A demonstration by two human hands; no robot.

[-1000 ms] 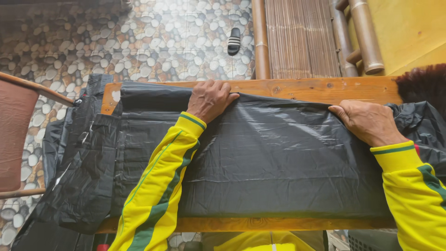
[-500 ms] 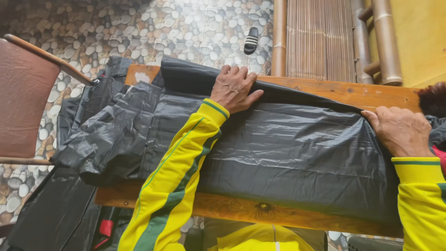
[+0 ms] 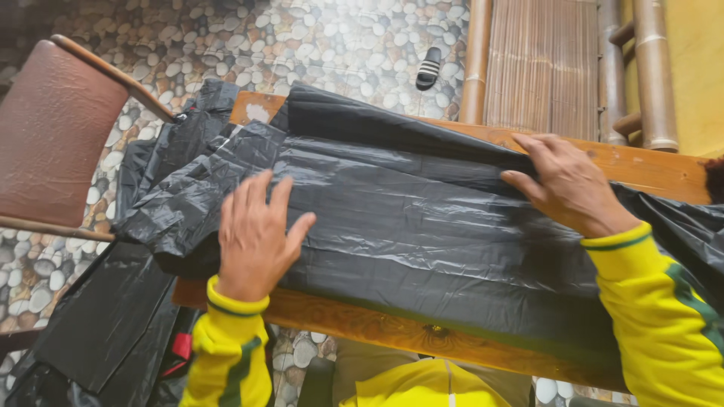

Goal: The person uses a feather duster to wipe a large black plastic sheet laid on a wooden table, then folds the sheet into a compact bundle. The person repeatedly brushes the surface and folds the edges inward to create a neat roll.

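Big black plastic sheet (image 3: 422,218) spread over a wooden table (image 3: 362,328), one end hanging off the left side toward the pebble floor (image 3: 317,45). Left hand (image 3: 253,237) flat on the sheet near the front edge, fingers open and spread, gripping nothing. Right hand (image 3: 566,185) at the far edge, fingers bent down on the sheet there; pinch hard to tell. Brown chair (image 3: 56,132) just left of the table. Dark sandal (image 3: 428,69) far off on the floor.

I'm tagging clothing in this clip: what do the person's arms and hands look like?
Both arms wear bright yellow long sleeves with a green stripe along the arm and ribbed yellow cuffs edged by a thin dark green line. The left hand and right hand are bare: no gloves, and no rings or watch that I can make out.
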